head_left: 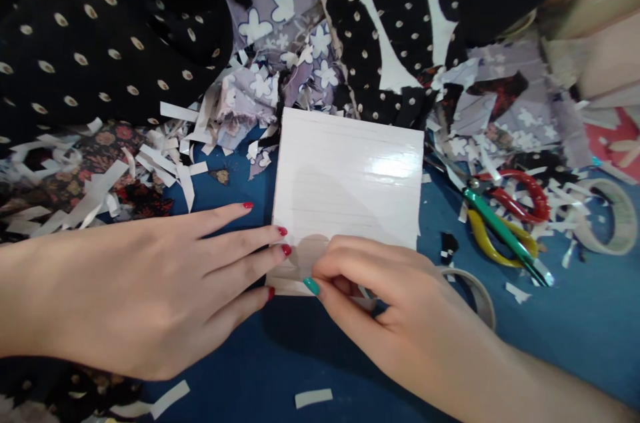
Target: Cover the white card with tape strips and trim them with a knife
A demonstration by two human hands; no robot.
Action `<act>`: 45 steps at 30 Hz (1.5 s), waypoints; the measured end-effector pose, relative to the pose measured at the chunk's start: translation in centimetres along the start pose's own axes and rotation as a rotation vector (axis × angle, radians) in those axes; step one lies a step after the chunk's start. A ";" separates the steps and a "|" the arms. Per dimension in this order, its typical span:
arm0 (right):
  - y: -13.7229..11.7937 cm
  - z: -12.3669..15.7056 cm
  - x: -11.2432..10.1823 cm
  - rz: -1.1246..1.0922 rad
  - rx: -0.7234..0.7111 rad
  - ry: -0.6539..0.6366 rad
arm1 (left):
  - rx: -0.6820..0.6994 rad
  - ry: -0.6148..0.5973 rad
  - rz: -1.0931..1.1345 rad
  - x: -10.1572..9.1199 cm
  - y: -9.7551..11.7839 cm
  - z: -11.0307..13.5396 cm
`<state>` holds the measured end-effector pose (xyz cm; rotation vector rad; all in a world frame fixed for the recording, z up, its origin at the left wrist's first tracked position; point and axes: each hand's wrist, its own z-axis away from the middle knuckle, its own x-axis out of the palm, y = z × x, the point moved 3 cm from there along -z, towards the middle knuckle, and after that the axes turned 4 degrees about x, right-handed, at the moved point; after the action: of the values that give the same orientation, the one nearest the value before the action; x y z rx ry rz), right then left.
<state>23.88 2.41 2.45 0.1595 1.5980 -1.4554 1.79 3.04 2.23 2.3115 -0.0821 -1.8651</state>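
A white rectangular board (345,176) with a glossy face and faint horizontal lines lies flat on the blue surface. My left hand (200,283) is spread palm down, its fingertips reaching the board's lower left side. At the board's lower edge, my right hand (370,289) has thumb and forefinger pinched on a pale strip of tape (287,287) that runs along that edge. The curled right fingers hide part of the strip and the board's lower right corner.
Red-and-yellow-handled scissors (530,199) and a green utility knife (500,226) lie on the right. One tape roll (483,299) sits beside my right wrist, another roll (613,216) farther right. Black dotted cloth (115,29), fabric scraps and paper strips (165,166) crowd the back and left.
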 end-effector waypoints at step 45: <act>0.2 0.0 0.0 0.019 -0.056 -0.005 | -0.004 0.003 0.038 0.3 0.1 0.5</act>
<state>24.07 2.49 2.30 0.1380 1.6271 -1.3940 1.42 2.81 1.88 2.2935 -0.1216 -1.8422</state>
